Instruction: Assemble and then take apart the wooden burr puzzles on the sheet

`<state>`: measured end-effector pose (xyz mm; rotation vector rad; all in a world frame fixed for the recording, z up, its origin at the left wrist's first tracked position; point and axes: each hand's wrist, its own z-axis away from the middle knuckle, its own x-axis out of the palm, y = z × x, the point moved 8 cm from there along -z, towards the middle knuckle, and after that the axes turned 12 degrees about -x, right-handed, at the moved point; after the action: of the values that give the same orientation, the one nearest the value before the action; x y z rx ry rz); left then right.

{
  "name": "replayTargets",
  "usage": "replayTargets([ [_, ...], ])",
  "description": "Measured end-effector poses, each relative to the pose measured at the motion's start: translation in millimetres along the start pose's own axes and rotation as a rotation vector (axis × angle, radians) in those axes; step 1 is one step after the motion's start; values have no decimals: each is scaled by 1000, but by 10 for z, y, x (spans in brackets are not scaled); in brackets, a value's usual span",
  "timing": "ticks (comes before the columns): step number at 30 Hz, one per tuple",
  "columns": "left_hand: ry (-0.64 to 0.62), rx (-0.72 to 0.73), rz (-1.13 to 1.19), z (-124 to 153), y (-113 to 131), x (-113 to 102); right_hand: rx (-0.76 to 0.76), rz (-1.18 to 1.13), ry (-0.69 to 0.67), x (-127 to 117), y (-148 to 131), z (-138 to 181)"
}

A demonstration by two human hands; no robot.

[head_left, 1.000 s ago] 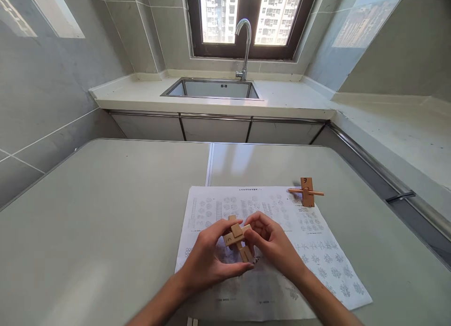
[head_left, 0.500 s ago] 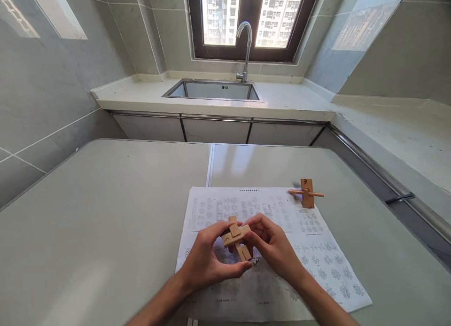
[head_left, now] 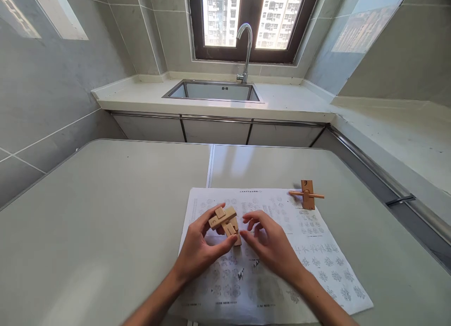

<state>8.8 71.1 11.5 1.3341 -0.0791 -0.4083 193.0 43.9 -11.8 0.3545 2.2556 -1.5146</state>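
Held between the thumb and fingers of my left hand (head_left: 200, 244) is a wooden burr puzzle (head_left: 224, 220), made of several notched light-brown sticks joined crosswise. Dark marks show on some of its sticks. My right hand (head_left: 265, 236) hovers just to the right of it, fingers curved and apart, with nothing between them. Under both hands lies a printed paper sheet (head_left: 327, 274) covered with small diagrams of puzzle shapes. Part of the puzzle's underside is hidden by my left fingers and thumb.
At the sheet's upper right corner stands a wooden plate with a rod through it (head_left: 307, 195). The pale table (head_left: 105, 213) spreads around the paper. Beyond it is a counter (head_left: 141, 92) with a sink (head_left: 214, 90) and a tap (head_left: 246, 49). Light wooden ends peek out at the bottom edge.
My right hand has let go of the puzzle and its fingers have spread. My left hand has shifted the puzzle a little left and up, turning it slightly.
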Motion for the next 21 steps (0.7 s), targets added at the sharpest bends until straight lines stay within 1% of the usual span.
replayTargets([
  [3,17,22,-1,1,5,-27,-144,103,-81,86,-79,16],
  [7,28,44,-27,-7,-11,-31,-218,173,-107,163,-115,50],
  [9,30,55,-35,-14,-10,-31,-211,167,-108,177,-102,56],
  [13,39,65,-52,-14,16,-36,-129,160,-66,161,-29,40],
  [17,50,83,-119,10,48,-24,-75,261,-8,178,-28,4],
  [21,57,123,-219,27,54,5,-51,341,-1,237,-64,-17],
])
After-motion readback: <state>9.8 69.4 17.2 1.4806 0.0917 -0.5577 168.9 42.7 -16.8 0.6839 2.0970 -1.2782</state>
